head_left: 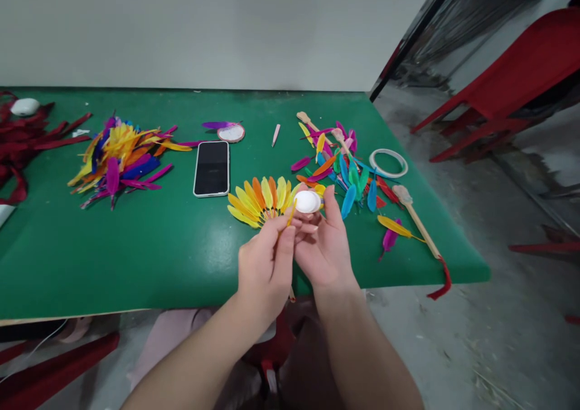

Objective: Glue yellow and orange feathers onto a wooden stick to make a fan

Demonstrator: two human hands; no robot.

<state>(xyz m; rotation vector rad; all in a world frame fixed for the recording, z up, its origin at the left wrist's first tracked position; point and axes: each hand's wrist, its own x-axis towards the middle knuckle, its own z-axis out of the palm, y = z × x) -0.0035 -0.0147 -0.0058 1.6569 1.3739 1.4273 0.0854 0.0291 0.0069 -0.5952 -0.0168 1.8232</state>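
Observation:
Between the fingers of my left hand [263,262] a thin yellow piece [292,213], like a narrow feather seen edge-on, points upward. Its tip is beside a small white round cap or dish [307,201]. My right hand [327,250] holds that white round thing from below and behind, with the thumb raised at its right. Just beyond my hands lies a feather fan [260,198] of yellow and orange feathers spread in an arc. My hands hide its right part, and its handle end shows below them at the table's edge.
On the green table [158,253] are a phone [211,168], a feather heap [120,156], a small round white-filled dish [231,133], a pink-handled tool [275,134], loose feathers [348,174], a tape roll [388,163] and a wooden stick [419,220]. Red ribbons [27,138] lie left.

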